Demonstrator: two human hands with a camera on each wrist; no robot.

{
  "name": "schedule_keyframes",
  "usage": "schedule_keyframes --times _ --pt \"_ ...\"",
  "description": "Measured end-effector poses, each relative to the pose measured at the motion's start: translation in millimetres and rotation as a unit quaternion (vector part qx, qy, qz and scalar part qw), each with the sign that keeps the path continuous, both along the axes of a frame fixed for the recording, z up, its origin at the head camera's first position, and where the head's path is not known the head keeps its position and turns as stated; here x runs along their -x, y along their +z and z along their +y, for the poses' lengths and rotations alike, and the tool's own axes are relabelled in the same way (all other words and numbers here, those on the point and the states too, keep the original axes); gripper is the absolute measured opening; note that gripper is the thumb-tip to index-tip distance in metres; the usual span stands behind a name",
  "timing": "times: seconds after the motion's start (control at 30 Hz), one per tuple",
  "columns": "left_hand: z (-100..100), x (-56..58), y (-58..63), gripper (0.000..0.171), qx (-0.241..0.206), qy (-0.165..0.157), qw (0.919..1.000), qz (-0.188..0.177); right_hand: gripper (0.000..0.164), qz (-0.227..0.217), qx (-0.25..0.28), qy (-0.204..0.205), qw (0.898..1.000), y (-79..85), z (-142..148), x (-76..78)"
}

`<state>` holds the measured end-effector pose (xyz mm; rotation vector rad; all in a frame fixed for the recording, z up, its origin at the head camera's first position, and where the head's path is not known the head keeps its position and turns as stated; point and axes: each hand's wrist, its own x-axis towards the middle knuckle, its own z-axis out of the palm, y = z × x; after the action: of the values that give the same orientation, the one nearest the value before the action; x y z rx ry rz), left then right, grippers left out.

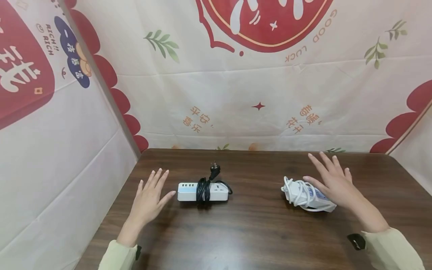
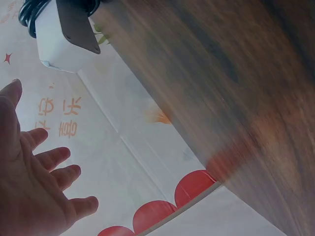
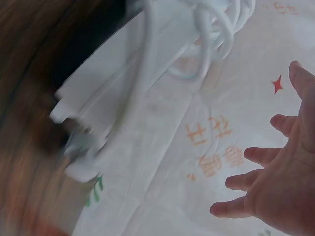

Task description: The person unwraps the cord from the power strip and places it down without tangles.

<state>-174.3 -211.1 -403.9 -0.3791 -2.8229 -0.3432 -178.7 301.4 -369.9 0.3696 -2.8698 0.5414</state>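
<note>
A white power strip (image 1: 221,192) with a black cord (image 1: 203,190) wound round its middle lies left of centre on the table. Its black plug (image 1: 214,171) points to the back. My left hand (image 1: 147,198), fingers spread, is just left of this strip and holds nothing. On the right lies a second white power strip (image 1: 316,200), wrapped in its own white cord (image 1: 298,193). My right hand (image 1: 335,183) hovers by its right end, fingers spread and grasping nothing, partly overlapping it in the head view. The right wrist view shows that strip (image 3: 113,73) close up, beside the hand (image 3: 280,172).
Both strips lie on a dark brown wooden table (image 1: 243,232). A white printed cloth (image 1: 236,93) hangs along its back edge. Another cloth panel (image 1: 67,161) walls the left side, and a white one (image 1: 415,153) stands at the right.
</note>
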Motion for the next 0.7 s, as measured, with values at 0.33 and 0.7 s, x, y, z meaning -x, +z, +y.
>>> schedule_keyframes --times 0.33,0.7 --pt "7 3.2 -1.0 0.068 -0.039 -0.013 0.9991 -0.007 0.070 0.015 0.032 0.053 0.998 3.6 -34 15.4" --pt "10 5.7 -1.5 0.069 -0.088 -0.017 0.9955 -0.031 0.073 -0.037 0.055 0.090 0.994 13.1 -79 33.8"
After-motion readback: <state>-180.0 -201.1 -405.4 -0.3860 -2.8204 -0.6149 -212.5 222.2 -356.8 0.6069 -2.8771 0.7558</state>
